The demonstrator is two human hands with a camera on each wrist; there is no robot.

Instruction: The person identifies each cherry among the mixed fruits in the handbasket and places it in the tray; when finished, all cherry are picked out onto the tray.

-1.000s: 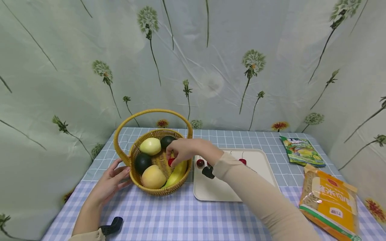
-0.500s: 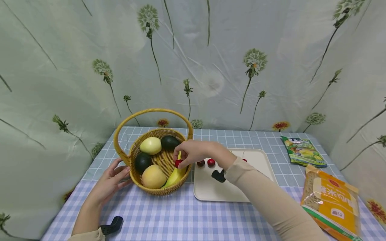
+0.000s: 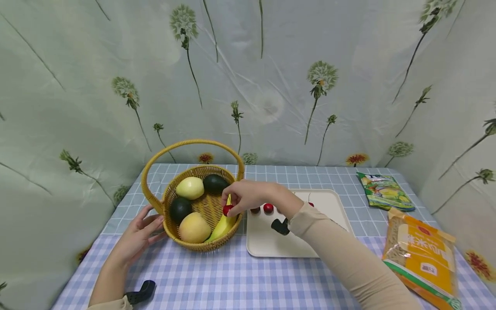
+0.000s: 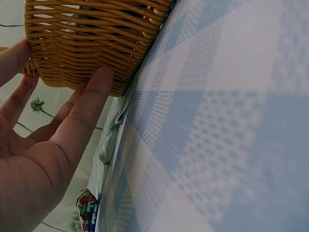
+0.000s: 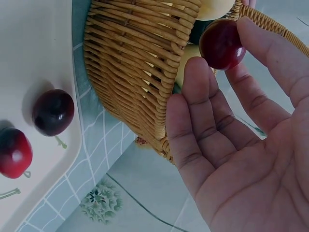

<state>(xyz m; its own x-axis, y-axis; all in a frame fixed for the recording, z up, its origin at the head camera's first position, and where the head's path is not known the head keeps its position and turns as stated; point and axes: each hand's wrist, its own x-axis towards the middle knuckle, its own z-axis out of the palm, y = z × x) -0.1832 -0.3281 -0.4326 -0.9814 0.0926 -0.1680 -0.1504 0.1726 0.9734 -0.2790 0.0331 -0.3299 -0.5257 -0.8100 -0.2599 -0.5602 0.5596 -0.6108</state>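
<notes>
My right hand (image 3: 249, 197) pinches a dark red cherry (image 5: 222, 44) between thumb and fingertip, over the right side of the basket. The yellow wicker basket (image 3: 207, 247) with a tall arched handle holds a banana (image 3: 221, 229), a peach-like fruit (image 3: 194, 228), a pale yellow fruit (image 3: 190, 188) and two dark green fruits, one at the left (image 3: 180, 209) and one at the back (image 3: 215, 184). My left hand (image 3: 133, 239) rests against the basket's left side, its extended fingers (image 4: 87, 108) at the woven wall in the left wrist view.
A cream tray (image 3: 271, 249) sits right of the basket, with several cherries (image 5: 53, 112) on it, partly hidden by my right arm. Farther right lie a green packet (image 3: 385, 192) and an orange bag (image 3: 422, 258). A patterned cloth (image 3: 267, 107) hangs behind the table.
My right hand has lifted slightly and moved right inside the basket's opening, the cherry still pinched. More of the back dark green fruit shows. The left hand stays at the basket.
</notes>
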